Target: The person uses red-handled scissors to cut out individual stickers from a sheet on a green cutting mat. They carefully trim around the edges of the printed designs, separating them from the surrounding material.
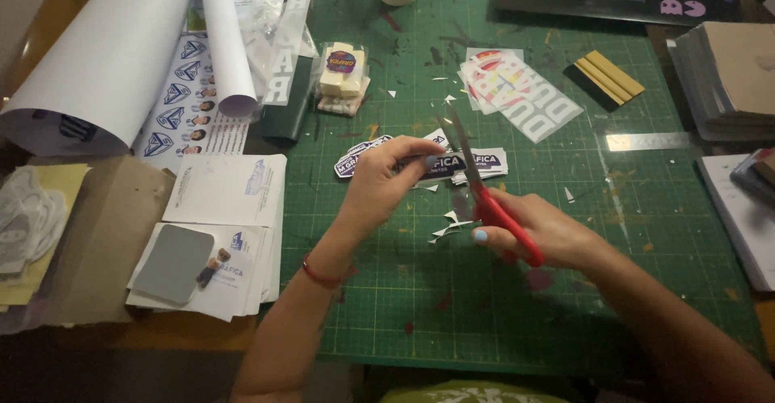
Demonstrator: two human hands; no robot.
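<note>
Green cutting mat (565, 290) fills the desk. Her left hand (379, 185) pinches a printed sticker (442, 165) above it, steadying the edge, while the right hand (541, 229) grips red-handled scissors (484, 193), blades parted at the sticker.

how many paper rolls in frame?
2. A big white roll lies slanted at top left; a thinner white roll lies right beside it, toward the mat. More could sit beyond the frame edge.

Head view, steeply down, near cutting mat (565, 290)
</note>
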